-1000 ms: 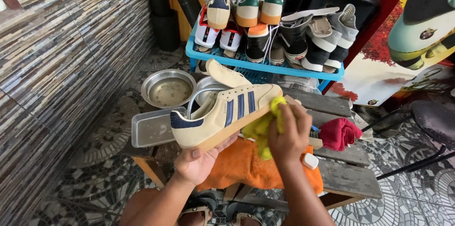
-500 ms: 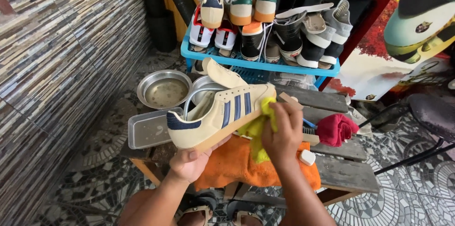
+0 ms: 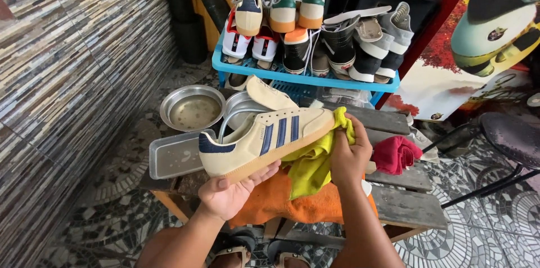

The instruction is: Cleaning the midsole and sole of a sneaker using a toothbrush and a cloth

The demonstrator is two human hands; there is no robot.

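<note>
A steel bowl (image 3: 192,107) and a tray (image 3: 174,156) are seen at ten and nine o'clock of the shoe (image 3: 264,140). The shoe is gripped from below by the left hand (image 3: 228,192), lower than a second ago. At its toe, at three o'clock, a yellow cloth (image 3: 315,158) is clamped by the right hand (image 3: 350,155), shifted slightly along the toe: wiping appears under way. A red rag (image 3: 396,154) lies beyond on the bench (image 3: 410,206).

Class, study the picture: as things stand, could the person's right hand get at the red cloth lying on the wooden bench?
Probably yes. The red cloth lies in the open on the bench, just beside the right hand, with nothing between them. But that hand is gripping a yellow cloth against the shoe, so it isn't free.
</note>
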